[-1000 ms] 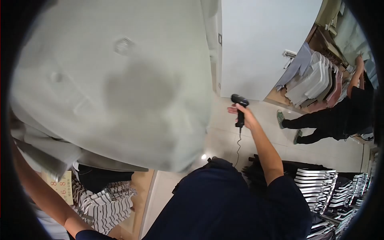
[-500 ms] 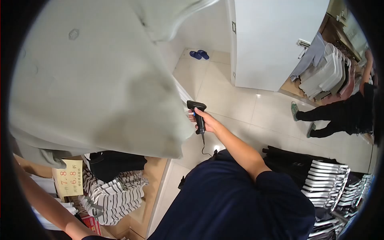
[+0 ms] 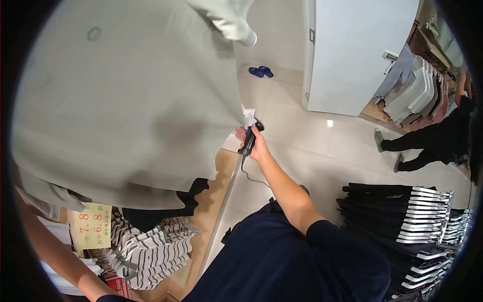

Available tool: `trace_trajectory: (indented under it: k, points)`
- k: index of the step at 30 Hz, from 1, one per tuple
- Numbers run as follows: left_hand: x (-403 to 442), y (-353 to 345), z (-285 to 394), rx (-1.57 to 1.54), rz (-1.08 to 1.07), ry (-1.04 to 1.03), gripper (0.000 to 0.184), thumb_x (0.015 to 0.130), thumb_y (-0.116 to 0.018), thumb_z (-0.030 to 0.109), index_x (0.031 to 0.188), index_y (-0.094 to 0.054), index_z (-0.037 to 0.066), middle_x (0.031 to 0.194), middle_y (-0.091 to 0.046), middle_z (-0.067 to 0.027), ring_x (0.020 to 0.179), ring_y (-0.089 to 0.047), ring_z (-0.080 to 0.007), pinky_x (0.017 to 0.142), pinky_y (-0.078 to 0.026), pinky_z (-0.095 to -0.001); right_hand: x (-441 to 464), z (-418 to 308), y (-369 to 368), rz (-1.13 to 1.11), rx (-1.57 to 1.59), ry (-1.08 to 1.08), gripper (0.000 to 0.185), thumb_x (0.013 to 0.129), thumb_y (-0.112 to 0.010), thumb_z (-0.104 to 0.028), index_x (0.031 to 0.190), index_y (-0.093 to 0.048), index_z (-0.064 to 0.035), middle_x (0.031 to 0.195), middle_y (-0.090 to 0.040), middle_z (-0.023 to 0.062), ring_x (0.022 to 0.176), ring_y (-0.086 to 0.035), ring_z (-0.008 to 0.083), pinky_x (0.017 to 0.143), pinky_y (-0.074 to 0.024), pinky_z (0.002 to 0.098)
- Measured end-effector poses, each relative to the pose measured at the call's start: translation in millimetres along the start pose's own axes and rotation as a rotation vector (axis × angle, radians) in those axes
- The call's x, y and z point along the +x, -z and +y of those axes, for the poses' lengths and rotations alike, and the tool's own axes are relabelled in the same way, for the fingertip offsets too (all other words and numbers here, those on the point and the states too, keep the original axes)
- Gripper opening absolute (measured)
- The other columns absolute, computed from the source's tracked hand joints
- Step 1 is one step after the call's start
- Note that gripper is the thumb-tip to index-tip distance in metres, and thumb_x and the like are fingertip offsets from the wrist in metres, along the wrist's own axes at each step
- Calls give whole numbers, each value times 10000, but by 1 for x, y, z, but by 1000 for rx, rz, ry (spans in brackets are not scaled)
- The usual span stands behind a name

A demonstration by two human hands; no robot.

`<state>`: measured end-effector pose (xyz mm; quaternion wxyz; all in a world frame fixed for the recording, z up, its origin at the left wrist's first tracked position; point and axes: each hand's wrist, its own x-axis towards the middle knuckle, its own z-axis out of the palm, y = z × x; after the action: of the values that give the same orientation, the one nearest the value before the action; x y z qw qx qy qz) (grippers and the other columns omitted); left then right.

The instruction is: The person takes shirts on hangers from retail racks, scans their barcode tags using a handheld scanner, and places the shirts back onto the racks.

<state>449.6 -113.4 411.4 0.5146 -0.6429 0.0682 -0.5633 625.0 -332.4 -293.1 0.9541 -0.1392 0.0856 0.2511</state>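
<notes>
A large pale grey-green long-sleeved top [image 3: 126,100] fills the upper left, close to the camera. My right hand [image 3: 258,147] is wrapped round the handle of a black barcode scanner [image 3: 248,142] with a cable hanging from it. At the garment's right edge a small white tag [image 3: 249,117] sticks out, right at the scanner's head; whether they touch I cannot tell. My left forearm [image 3: 65,259] reaches up from the lower left, but the hand itself is hidden behind the garment.
Striped tops [image 3: 156,251] and a yellow price sign [image 3: 92,226] are at a wooden shelf [image 3: 221,176] below the garment. Black clothes hang on white hangers [image 3: 427,216] at right. A person [image 3: 432,136] stands by another rack. Blue slippers [image 3: 261,72] lie near a white door [image 3: 357,55].
My right hand has tilted the scanner and brought it up to the garment's edge, where the white tag now shows. A sleeve cuff has come into sight above. The view has shifted slightly.
</notes>
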Motion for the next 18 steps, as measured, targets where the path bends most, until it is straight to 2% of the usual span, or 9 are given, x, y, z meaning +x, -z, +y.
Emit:
trace_trajectory:
  k: [1, 2, 3, 6, 7, 10, 11, 15, 18]
  points:
    - [-7, 0, 1, -45, -131, 153, 434, 1043, -449, 272, 1333, -529, -41, 1398, -501, -297, 1283, -498, -432, 1047, -425, -474, 5, 1, -2, 125, -11, 62, 498, 922, -648, -495, 1194, -592, -81, 1096, -674, 105, 1051, -654, 269, 585, -475, 328]
    - [-14, 2, 3, -90, -262, 309, 435, 1043, -449, 269, 1336, -527, -44, 1370, -526, -298, 1252, -522, -434, 1028, -436, -482, 6, -3, -4, 107, 40, 82, 413, 900, -714, -402, 1152, -617, -89, 980, -652, 66, 992, -665, 240, 607, -485, 317]
    - [-20, 3, 4, -136, -385, 464, 437, 1043, -448, 267, 1338, -526, -46, 1343, -550, -298, 1221, -547, -437, 1009, -446, -491, 13, -4, 6, 66, 21, 113, 376, 892, -730, -368, 1122, -625, -90, 941, -642, 51, 956, -668, 221, 610, -490, 314]
    - [-55, -19, -17, -209, -227, 256, 433, 1045, -442, 266, 1331, -530, -47, 1237, -615, -300, 1114, -604, -448, 936, -481, -508, 16, -8, -10, -17, -19, 180, 305, 875, -760, -321, 1036, -643, -91, 893, -653, 32, 896, -674, 189, 609, -495, 307]
    - [-65, -21, -19, -212, -248, 284, 443, 1047, -440, 273, 1334, -521, -54, 1228, -621, -298, 1084, -616, -453, 903, -502, -497, 10, -10, -18, -29, -35, 188, 289, 870, -766, -315, 1008, -648, -90, 888, -662, 30, 884, -675, 182, 606, -495, 304]
    - [-72, -22, -9, -184, -177, 196, 439, 1048, -434, 273, 1303, -530, -71, 1185, -636, -296, 1029, -632, -462, 867, -517, -504, 10, 4, -18, 67, -193, 78, 320, 869, -766, -315, 1056, -647, -85, 936, -683, 49, 874, -677, 185, 623, -506, 302]
    - [-70, -22, -8, -197, -184, 201, 428, 1047, -437, 264, 1289, -534, -75, 1176, -636, -298, 1030, -631, -461, 869, -515, -506, 8, 10, -12, 88, -238, 50, 299, 877, -753, -290, 1061, -636, -85, 986, -704, 80, 888, -686, 192, 633, -516, 319]
    - [-41, -8, 3, -190, -218, 216, 375, 1042, -449, 211, 1244, -544, -90, 1147, -630, -310, 1039, -624, -451, 880, -506, -515, 3, 14, 33, 214, -352, -93, 280, 875, -739, -271, 1056, -626, -91, 1035, -718, 112, 917, -699, 211, 627, -519, 341]
    - [-16, -6, 10, -232, -165, 158, 354, 1038, -468, 183, 1246, -536, -95, 1161, -616, -318, 1044, -618, -445, 887, -496, -518, 5, 6, 61, 246, -436, -166, 332, 893, -713, -327, 1106, -611, -94, 1071, -718, 117, 952, -693, 204, 687, -517, 328]
